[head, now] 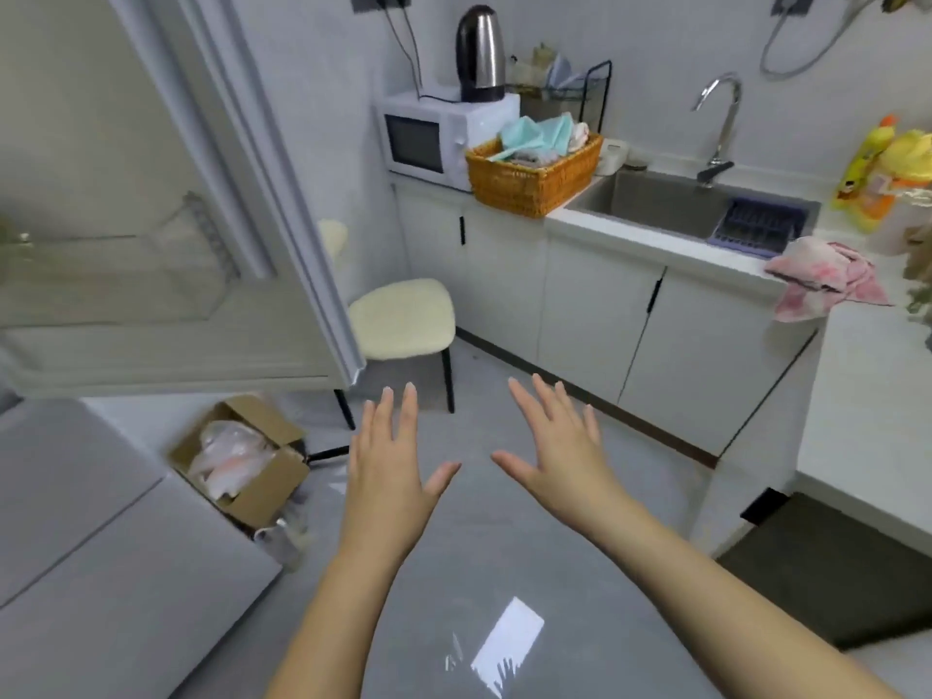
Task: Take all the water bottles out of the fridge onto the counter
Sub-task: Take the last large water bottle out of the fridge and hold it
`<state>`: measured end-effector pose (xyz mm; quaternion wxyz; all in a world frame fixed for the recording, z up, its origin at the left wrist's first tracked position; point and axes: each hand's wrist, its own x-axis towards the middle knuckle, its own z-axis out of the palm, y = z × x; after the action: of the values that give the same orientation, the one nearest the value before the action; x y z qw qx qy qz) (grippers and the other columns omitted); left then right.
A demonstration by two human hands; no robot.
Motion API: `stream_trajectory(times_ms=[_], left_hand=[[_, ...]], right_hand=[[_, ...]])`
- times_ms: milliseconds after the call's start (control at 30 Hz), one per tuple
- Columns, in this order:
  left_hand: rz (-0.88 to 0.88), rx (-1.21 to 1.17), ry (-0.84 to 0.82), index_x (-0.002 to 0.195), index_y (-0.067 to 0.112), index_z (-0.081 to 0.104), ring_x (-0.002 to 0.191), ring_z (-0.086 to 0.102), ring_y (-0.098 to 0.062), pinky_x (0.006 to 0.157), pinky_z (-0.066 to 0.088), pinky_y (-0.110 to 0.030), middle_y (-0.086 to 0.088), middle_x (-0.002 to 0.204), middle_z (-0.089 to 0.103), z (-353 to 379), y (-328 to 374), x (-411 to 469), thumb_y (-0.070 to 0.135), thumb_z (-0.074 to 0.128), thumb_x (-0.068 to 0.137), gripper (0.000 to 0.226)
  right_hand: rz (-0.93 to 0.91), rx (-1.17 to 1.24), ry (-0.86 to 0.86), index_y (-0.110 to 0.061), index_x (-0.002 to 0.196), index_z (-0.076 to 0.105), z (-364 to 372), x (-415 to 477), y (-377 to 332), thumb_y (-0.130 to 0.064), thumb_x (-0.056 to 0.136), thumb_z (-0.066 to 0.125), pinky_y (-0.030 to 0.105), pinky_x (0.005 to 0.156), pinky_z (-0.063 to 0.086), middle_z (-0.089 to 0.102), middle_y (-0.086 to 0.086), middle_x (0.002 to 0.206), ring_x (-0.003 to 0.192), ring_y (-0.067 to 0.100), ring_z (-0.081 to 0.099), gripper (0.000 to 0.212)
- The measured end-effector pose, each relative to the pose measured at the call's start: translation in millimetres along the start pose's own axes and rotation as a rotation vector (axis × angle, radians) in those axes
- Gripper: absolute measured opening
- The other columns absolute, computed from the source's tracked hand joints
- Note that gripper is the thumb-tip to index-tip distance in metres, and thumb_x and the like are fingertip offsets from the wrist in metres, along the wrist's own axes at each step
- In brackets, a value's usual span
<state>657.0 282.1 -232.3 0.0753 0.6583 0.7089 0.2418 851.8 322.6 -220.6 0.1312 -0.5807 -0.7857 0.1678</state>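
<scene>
Left hand [391, 464], right hand [557, 451] spread flat, empty, fridge door [166, 194] open

You're looking at a white microwave [444, 138], a silver-and-black kettle [480, 53], an orange woven basket [529, 189] of teal cloths [539, 133], a white towel [827, 277] blotched pink, a cream chair [401, 317], yellow bottles [872, 164], a brown cardboard box [267, 479] and a grey floor [504, 547].

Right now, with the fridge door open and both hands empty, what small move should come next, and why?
Probably turn left, round the open fridge door, and look inside. The left hand and right hand hold nothing, no water bottle is in view, and the shelves inside are out of frame.
</scene>
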Motion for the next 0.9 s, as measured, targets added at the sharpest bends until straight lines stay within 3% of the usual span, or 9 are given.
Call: stream_trajectory(times_ms=[300,533,700,900], left_hand=[[-0.296,-0.031,0.144,0.155,0.027,0.004,0.149,-0.004,-0.020,0.120,0.012,-0.041,-0.001,0.163,0.005,-76,-118,-51,0.053,0.060,0.086,0.092],[-0.468,-0.003,0.226,0.154,0.028,0.004,0.149,-0.004,-0.018,0.119,0.010,-0.036,0.002,0.162,0.003,-108,-166,-61,0.052,0.060,0.087,0.091],[-0.624,0.038,0.276,0.154,0.026,0.002,0.149,-0.005,-0.022,0.120,0.009,-0.038,-0.002,0.163,0.002,-134,-206,-63,0.052,0.058,0.089,0.090],[-0.726,0.077,0.320,0.155,0.024,0.005,0.149,-0.003,-0.022,0.120,0.010,-0.037,-0.006,0.162,0.005,-162,-264,-77,0.053,0.057,0.088,0.089]], right_hand=[[-0.282,-0.033,-0.123,-0.033,0.156,0.003,56,24,-136,-0.056,0.095,0.049,0.046,0.121,-0.002,0.001,-0.003,0.165,0.152,0.022,-0.006,0.080],[-0.495,0.008,-0.241,-0.031,0.156,0.013,91,69,-202,-0.054,0.093,0.054,0.039,0.121,0.015,0.016,0.000,0.163,0.152,0.022,0.007,0.078],[-0.684,-0.002,-0.282,-0.029,0.153,0.022,119,106,-267,-0.049,0.091,0.059,0.040,0.111,0.032,0.033,0.002,0.153,0.141,0.024,0.030,0.075],[-0.778,-0.045,-0.360,-0.028,0.155,0.017,157,123,-339,-0.052,0.092,0.055,0.043,0.117,0.025,0.021,0.004,0.162,0.149,0.024,0.017,0.077]])
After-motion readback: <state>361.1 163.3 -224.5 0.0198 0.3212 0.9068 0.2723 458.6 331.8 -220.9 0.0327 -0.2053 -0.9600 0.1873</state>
